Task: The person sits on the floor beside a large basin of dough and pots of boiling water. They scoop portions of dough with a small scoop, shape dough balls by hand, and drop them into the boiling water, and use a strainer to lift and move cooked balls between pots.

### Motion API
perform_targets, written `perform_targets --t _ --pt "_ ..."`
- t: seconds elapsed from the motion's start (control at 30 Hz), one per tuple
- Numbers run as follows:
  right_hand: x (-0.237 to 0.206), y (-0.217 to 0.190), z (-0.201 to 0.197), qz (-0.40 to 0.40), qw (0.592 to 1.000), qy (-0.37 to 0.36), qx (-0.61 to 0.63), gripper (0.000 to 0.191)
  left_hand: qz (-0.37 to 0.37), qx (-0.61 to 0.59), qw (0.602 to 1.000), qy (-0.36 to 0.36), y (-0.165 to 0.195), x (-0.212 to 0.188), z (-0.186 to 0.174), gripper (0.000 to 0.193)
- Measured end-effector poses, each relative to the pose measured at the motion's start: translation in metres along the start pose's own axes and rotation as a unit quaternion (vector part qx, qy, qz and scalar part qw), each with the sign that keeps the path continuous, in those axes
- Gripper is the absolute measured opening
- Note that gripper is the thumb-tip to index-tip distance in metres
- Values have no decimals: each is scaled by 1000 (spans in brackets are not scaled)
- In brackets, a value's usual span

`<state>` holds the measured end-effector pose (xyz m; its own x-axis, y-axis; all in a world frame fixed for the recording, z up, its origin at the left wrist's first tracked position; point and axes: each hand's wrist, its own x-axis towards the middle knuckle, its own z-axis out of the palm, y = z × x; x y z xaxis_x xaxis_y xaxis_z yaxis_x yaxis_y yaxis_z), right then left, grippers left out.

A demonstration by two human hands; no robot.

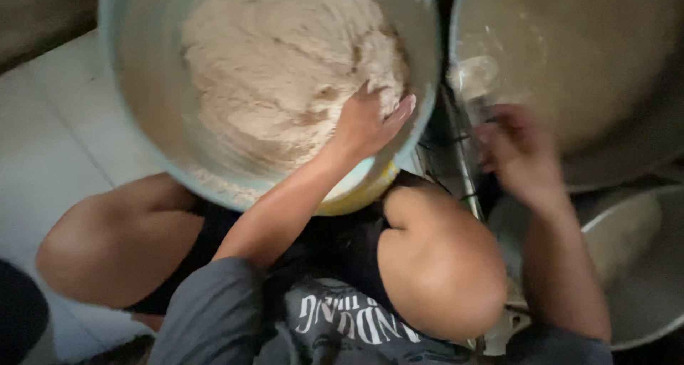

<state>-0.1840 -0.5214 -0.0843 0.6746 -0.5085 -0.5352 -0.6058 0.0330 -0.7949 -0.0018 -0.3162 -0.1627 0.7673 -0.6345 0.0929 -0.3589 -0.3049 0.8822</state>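
Observation:
A large round metal basin [142,108] sits in front of me, holding a big mound of pale, floury dough [285,58]. My left hand [370,119] rests flat on the dough's near right side, fingers spread against the basin wall. My right hand [516,155] is blurred, at the rim of a second large metal pan [591,58] on the right; whether it holds anything I cannot tell. Both of my bare knees show below the basin.
A yellow object [363,197] peeks out under the basin's near edge. A smaller metal bowl [641,279] stands at lower right. A wire rack [456,158] lies between the basin and the pan. White floor tiles [50,137] spread to the left.

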Motion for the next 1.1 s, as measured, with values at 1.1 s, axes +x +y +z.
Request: perform_targets --t 1.1 --pt "-23 -14 36 -50 989 -66 -126 48 -5 -40 999 16 -2 -4 24 19"
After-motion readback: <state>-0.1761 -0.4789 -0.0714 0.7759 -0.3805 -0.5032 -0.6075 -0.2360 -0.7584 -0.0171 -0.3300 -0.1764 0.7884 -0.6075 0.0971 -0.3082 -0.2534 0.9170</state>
